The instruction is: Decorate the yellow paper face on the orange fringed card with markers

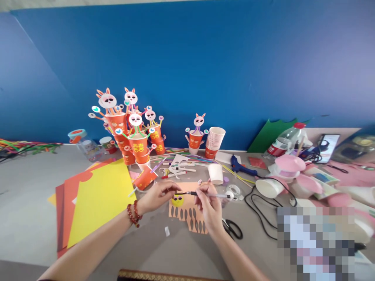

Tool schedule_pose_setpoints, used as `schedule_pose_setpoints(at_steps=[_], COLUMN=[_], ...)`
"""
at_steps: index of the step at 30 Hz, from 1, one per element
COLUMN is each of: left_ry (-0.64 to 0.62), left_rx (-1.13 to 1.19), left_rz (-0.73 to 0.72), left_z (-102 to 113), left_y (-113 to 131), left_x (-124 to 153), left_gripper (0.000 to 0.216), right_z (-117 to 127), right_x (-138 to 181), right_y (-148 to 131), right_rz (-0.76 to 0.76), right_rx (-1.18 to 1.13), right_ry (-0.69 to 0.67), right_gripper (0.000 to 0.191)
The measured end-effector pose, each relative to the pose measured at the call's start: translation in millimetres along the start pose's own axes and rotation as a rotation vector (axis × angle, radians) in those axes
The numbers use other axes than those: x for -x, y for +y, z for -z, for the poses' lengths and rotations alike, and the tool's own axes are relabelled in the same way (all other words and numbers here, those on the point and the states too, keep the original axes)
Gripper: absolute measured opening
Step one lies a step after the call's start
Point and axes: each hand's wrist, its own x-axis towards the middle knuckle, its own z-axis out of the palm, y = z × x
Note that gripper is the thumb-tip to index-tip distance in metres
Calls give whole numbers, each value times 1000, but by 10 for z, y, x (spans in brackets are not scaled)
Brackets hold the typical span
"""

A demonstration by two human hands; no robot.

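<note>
A slim marker (218, 196) with a pale barrel and dark front end lies level between my two hands. My right hand (209, 205) is closed round its barrel. At the marker's dark end, the fingertips of my left hand (159, 195) pinch; whether they hold a separate cap is too small to tell. Below them is a sheet of peach paper (182, 222) bearing rows of dark leaf-like shapes, its lower edge cut unevenly. A yellow round face (177, 201) with dark eyes rests on that paper, partly under my left fingers. Black-handled scissors (233, 228) lie beside my right wrist.
Orange cups with rabbit faces (138, 144) stand stacked at back left. Yellow paper (99, 203) covers other sheets at left. Stacked cups (216, 140), a blue glue gun (242, 167), its black cable and a tape roll (233, 190) lie right of centre. A bottle (285, 140) stands behind.
</note>
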Motion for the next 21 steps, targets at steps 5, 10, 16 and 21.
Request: schedule_pose_setpoints(at_steps=[5,10,16,21], left_ry=[7,-10,-69,6], left_rx=[70,70,48,-11], left_rz=[-26,-33,51,81], left_z=[-54,-81,-140,-242], left_y=[68,114,131,280], left_x=[7,24,37,80], left_gripper=[22,23,27,25], right_z=[-25,-75,-94,-112], right_x=[-2,47,60,109], right_y=[28,11,41,93], right_rz=[-27,-156,-172,-199], right_rx=[-7,-77,-37,63], right_ry=[-39,-48,-46,-53], right_gripper=[39,47,48,58])
